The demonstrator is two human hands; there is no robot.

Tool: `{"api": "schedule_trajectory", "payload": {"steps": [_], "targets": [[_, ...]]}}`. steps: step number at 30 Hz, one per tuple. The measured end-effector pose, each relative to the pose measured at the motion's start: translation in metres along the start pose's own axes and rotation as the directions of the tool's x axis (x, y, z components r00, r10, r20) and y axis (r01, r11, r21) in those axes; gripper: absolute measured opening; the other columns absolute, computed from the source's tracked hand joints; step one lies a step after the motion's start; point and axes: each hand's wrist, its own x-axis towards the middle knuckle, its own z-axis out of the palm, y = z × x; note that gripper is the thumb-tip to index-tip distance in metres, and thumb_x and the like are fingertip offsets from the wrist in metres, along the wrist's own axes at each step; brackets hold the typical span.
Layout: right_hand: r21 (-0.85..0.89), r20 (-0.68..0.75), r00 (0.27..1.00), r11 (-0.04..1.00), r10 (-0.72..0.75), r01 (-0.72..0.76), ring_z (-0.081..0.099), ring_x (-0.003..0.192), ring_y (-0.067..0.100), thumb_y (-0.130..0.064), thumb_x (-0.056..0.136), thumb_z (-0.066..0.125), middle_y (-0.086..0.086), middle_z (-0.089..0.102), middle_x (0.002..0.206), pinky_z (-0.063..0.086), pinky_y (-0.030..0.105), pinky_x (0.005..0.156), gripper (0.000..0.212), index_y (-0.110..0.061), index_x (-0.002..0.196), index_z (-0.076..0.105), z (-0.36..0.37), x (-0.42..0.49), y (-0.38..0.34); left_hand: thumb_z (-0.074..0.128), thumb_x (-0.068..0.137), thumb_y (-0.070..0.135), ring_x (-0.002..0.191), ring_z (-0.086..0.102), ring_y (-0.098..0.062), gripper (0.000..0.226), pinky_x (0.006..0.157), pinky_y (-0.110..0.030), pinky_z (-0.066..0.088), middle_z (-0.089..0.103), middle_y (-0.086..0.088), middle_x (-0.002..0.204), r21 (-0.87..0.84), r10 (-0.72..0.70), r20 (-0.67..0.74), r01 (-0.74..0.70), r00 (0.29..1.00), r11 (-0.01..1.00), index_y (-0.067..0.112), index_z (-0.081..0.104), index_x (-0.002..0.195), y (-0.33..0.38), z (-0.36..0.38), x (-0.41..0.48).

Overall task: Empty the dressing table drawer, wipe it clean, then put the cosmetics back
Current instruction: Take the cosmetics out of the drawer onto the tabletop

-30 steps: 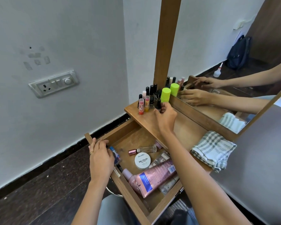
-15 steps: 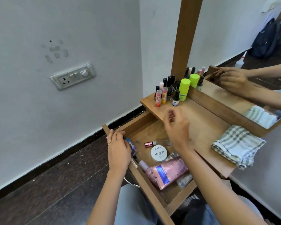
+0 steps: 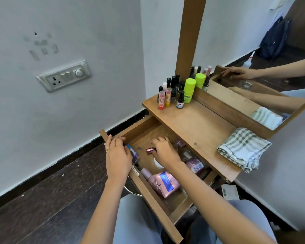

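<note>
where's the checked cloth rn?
Head view, right side: the checked cloth lies folded on the right end of the dressing table top, just below the mirror.

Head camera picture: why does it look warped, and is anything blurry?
Head view: the wide lens tilts the mirror frame and stretches things near the edges; the right hand in the drawer is slightly motion-blurred; light is soft, no harsh glare.
</note>
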Motion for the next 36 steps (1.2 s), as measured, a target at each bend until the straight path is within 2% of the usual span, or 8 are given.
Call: {"api": "schedule_trajectory", "payload": {"steps": [2,5,11,15,24,28,31,36], "targets": [[-0.098,0.034,0.999,0.995,0.028,-0.025,0.048,0.123,0.030,-0.006,0.091,0.057,0.015,0.055,0.127,0.042,0.035,0.100,0.039,-0.007,0.129,0.052,-0.002,0.005,-0.005,0.050,0.093,0.007,0.142,0.021,-0.022,0.031,0.118,-0.041,0.020,0.055,-0.008,0.132,-0.002,0.003,0.002,-0.003,1.000,1.000,0.006,0.057,0.123,0.000,0.000,0.001],[-0.185,0.097,0.993,0.982,0.064,-0.046,0.062,0.105,0.030,-0.003,0.090,0.056,0.018,0.065,0.111,0.052,0.037,0.088,0.024,-0.003,0.113,0.063,-0.007,0.012,-0.019,0.050,0.093,0.007,0.142,0.021,-0.022,0.031,0.117,-0.040,0.021,0.055,-0.008,0.132,-0.005,0.012,0.006,-0.012,1.000,1.000,0.006,0.058,0.123,-0.001,0.001,0.002],[-0.292,0.077,0.996,0.956,0.049,-0.024,0.057,0.112,0.032,0.000,0.090,0.055,0.019,0.063,0.116,0.049,0.039,0.089,0.026,0.001,0.115,0.062,-0.012,0.016,-0.028,0.052,0.092,0.006,0.142,0.024,-0.024,0.029,0.118,-0.043,0.020,0.058,-0.009,0.128,0.006,0.021,0.002,-0.021,1.000,1.000,0.005,0.060,0.119,-0.005,0.001,0.001],[-0.261,0.059,0.992,0.961,0.107,-0.088,0.063,0.108,0.029,0.008,0.088,0.051,0.018,0.062,0.118,0.053,0.036,0.084,0.032,-0.001,0.118,0.058,-0.020,0.011,-0.008,0.053,0.091,0.005,0.141,0.026,-0.025,0.029,0.117,-0.044,0.022,0.058,-0.010,0.128,0.013,0.015,-0.002,-0.015,1.000,1.000,0.005,0.060,0.119,-0.004,0.001,0.001],[-0.256,0.172,0.985,0.966,-0.001,0.046,0.066,0.100,0.028,0.012,0.080,0.049,0.014,0.067,0.110,0.054,0.034,0.083,0.042,-0.008,0.116,0.060,-0.025,0.009,0.019,0.053,0.090,0.007,0.140,0.027,-0.026,0.030,0.117,-0.043,0.023,0.059,-0.010,0.128,0.051,0.020,0.008,-0.020,1.000,0.998,0.005,0.061,0.119,-0.002,0.000,0.002],[-0.235,0.221,0.974,0.966,-0.052,0.105,0.062,0.104,0.026,0.012,0.081,0.051,0.013,0.064,0.115,0.051,0.031,0.085,0.043,-0.008,0.118,0.059,-0.025,0.016,0.026,0.057,0.088,0.008,0.137,0.035,-0.032,0.029,0.118,-0.046,0.009,0.060,-0.013,0.126,0.205,0.066,-0.001,-0.065,0.998,0.977,0.006,0.062,0.117,0.000,0.000,0.004],[-0.189,0.253,0.966,0.976,-0.058,0.108,0.058,0.112,0.025,0.010,0.083,0.053,0.013,0.060,0.122,0.047,0.031,0.093,0.045,-0.008,0.125,0.056,-0.024,0.020,0.028,0.059,0.088,0.013,0.139,0.032,-0.029,0.032,0.117,-0.047,-0.001,0.058,-0.011,0.130,0.313,0.111,0.086,-0.132,0.990,0.941,0.011,0.060,0.121,0.010,-0.001,0.009],[0.054,0.241,0.970,0.998,-0.034,0.022,0.047,0.125,0.027,0.000,0.087,0.055,0.013,0.049,0.134,0.040,0.030,0.102,0.052,-0.012,0.137,0.046,-0.021,0.020,0.018,0.060,0.089,0.019,0.142,0.026,-0.024,0.039,0.116,-0.041,-0.006,0.052,-0.005,0.137,0.324,0.109,0.159,-0.156,0.981,0.933,0.017,0.055,0.127,0.019,-0.003,0.016]]}}
